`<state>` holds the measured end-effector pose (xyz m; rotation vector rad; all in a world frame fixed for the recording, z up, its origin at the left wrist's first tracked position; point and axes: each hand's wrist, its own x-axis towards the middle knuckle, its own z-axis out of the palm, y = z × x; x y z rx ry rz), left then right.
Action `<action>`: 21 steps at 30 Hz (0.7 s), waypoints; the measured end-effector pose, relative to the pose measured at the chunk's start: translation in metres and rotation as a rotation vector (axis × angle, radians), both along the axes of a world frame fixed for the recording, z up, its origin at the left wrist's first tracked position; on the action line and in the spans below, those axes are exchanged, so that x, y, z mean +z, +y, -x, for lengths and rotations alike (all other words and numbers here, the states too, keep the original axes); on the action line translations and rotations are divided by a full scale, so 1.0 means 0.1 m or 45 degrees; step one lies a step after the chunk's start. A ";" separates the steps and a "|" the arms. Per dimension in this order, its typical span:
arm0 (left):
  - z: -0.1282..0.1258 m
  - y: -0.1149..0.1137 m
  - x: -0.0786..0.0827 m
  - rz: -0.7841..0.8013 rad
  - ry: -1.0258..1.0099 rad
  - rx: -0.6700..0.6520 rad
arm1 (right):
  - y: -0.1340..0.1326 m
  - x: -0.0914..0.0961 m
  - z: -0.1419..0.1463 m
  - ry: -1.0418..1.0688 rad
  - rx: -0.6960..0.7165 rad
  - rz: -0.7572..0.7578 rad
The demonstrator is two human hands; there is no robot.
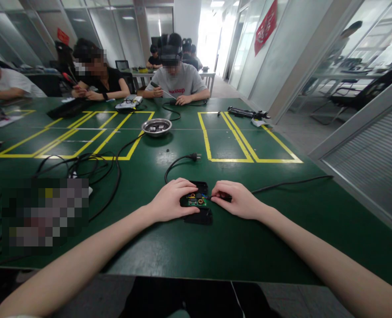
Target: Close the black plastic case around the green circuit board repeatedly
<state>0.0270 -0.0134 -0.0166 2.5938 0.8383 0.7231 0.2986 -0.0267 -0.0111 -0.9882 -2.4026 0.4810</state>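
A small green circuit board (pixel 196 203) with copper coils lies between two black plastic case halves. One half (pixel 200 186) is on the far side and the other half (pixel 199 216) on the near side. My left hand (pixel 169 201) grips the board from the left, fingers over its far edge and thumb at the near edge. On the right, my right hand (pixel 237 198) is closed in a pinch around the end of a black power cable (pixel 272 187), close to the board's wires. Its fingers partly hide the cable end.
A plug (pixel 195 157) on a black cord lies beyond my hands. Farther off are a metal bowl (pixel 156 126) with small parts and a black tripod-like object (pixel 247 113). Tangled cables (pixel 78 165) lie at left. Across the green table (pixel 169 256), a person (pixel 179 81) works with a tool.
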 end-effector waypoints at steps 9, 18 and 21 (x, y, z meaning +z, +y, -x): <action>-0.04 -0.06 0.02 0.043 0.018 0.070 | 0.01 -0.01 0.03 0.022 -0.041 -0.020; -0.01 -0.02 0.05 0.033 0.057 0.014 | 0.02 -0.01 0.02 0.021 -0.012 -0.018; 0.00 0.01 0.04 0.033 0.062 -0.007 | 0.02 -0.02 0.02 0.027 -0.009 -0.018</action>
